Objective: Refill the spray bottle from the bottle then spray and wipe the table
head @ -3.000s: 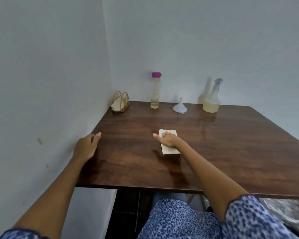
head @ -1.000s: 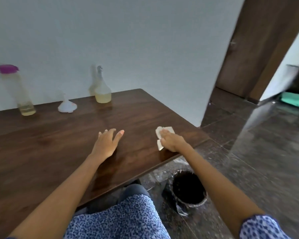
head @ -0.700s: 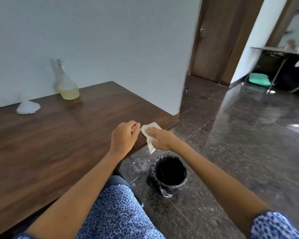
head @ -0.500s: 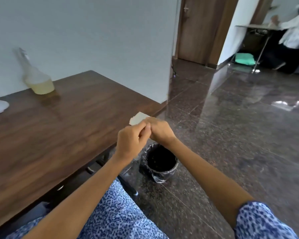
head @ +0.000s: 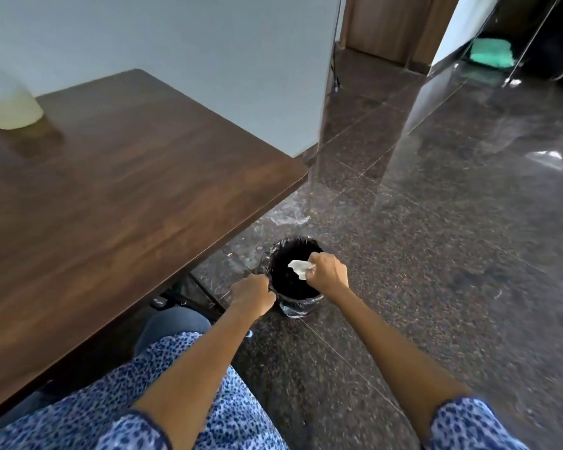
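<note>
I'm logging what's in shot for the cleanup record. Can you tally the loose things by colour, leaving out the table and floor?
White: 1, the tissue held in the right hand
Black: 1, the bin
Pale yellow: 1, the spray bottle
Green: 1, a cloth
Total: 4

An indoor room — polished stone floor [head: 452,222], wooden table [head: 111,190], lined bin [head: 294,300], wooden door [head: 394,24].

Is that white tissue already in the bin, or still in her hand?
Still in hand: the right hand pinches the crumpled tissue above the bin opening.
</note>
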